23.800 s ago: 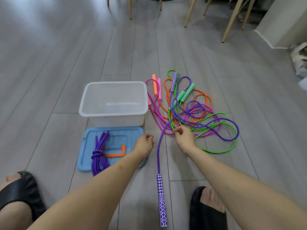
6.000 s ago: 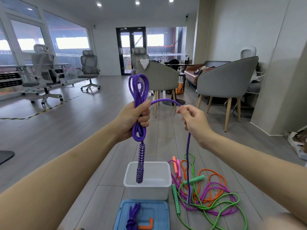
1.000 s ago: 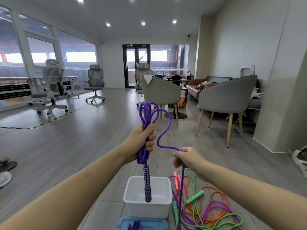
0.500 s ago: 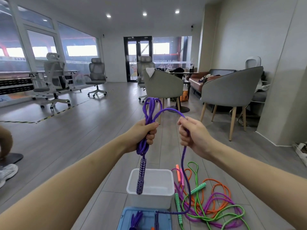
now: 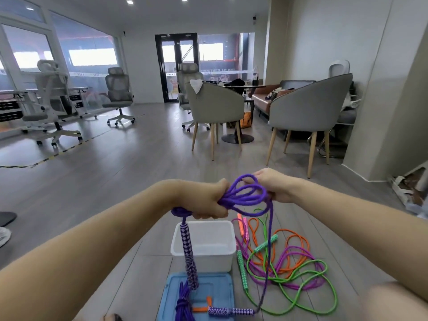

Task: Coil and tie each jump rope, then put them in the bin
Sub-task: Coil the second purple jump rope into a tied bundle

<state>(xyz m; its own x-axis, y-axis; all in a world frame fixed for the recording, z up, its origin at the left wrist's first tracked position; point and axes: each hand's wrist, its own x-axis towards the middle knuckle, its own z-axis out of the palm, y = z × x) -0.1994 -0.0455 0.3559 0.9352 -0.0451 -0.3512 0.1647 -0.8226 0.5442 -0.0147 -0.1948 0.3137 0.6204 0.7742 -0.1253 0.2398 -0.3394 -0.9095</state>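
My left hand (image 5: pixel 203 200) grips a bundle of purple jump rope (image 5: pixel 243 198) coils, held roughly level in front of me. My right hand (image 5: pixel 271 186) holds the far ends of those loops. One patterned purple handle (image 5: pixel 188 253) hangs down from my left fist in front of the white bin (image 5: pixel 203 256). The rope's tail drops from the coils to its other handle (image 5: pixel 231 311) lying on the blue lid (image 5: pixel 215 288). A tied purple rope (image 5: pixel 181 304) also lies on the lid. Green, orange and pink ropes (image 5: pixel 287 262) sprawl tangled on the floor right of the bin.
An orange piece (image 5: pixel 201 308) lies on the lid. Grey armchairs (image 5: pixel 308 112) on wooden legs stand behind the ropes, office chairs (image 5: pixel 53 100) at far left. A shoe (image 5: pixel 3 235) shows at the left edge, and a wall corner rises at right.
My left hand has turned the coil from upright to level and dropped lower. My right hand has come in onto the loop ends. The free handle now lies on the blue lid.
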